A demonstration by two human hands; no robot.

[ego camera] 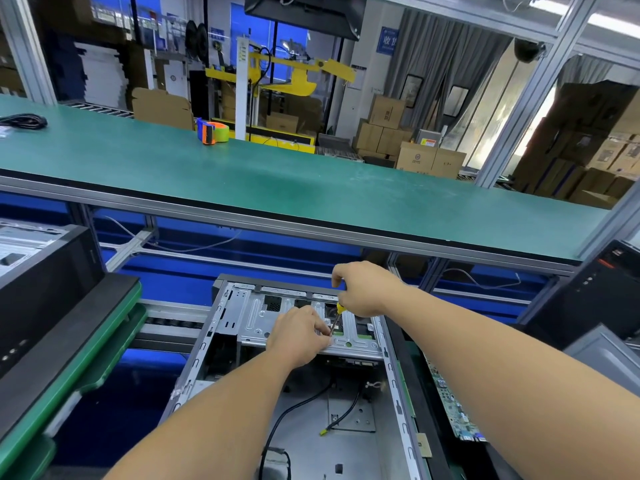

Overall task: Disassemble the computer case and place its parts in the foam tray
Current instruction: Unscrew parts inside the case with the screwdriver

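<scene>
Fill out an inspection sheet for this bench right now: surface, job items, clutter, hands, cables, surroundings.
Surface: green bench top, raised behind the work.
Job's things: open computer case; silver drive bracket inside; circuit board at its right.
Clutter: orange-green tape dispenser.
Hands: left hand on the bracket at the tip; right hand grips yellow-handled screwdriver.
Cables: black cable in the case; coiled black cord on the bench.
Surroundings: cardboard boxes, yellow machine.

screwdriver [336, 318] tip hidden behind left hand [298, 336], circuit board [450, 403] partly behind right forearm, near case [394, 375] end cut off
</scene>
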